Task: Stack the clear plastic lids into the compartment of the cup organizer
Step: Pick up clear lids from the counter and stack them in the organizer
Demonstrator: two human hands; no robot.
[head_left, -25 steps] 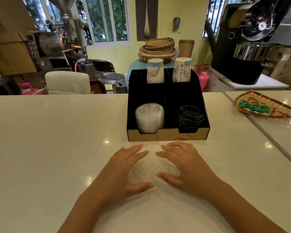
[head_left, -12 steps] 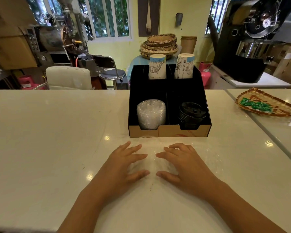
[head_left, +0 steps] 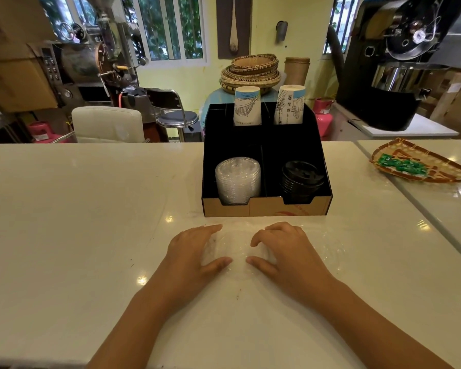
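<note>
Nearest, the left hand (head_left: 194, 251) and right hand (head_left: 285, 251) cup what looks like loose clear lids (head_left: 237, 251) on the counter (head_left: 77, 222), grasping them. At 12 o'clock, the organizer (head_left: 266, 209) already holds 1 stack of clear lids (head_left: 237, 179); these remain.

Cup organizer and lids on the surface

The black cardboard cup organizer (head_left: 266, 209) sits on the white glossy surface (head_left: 77, 222); stacked clear plastic lids (head_left: 237, 179) fill its front-left compartment, stacked black plastic lids (head_left: 301, 179) its front-right.
</note>
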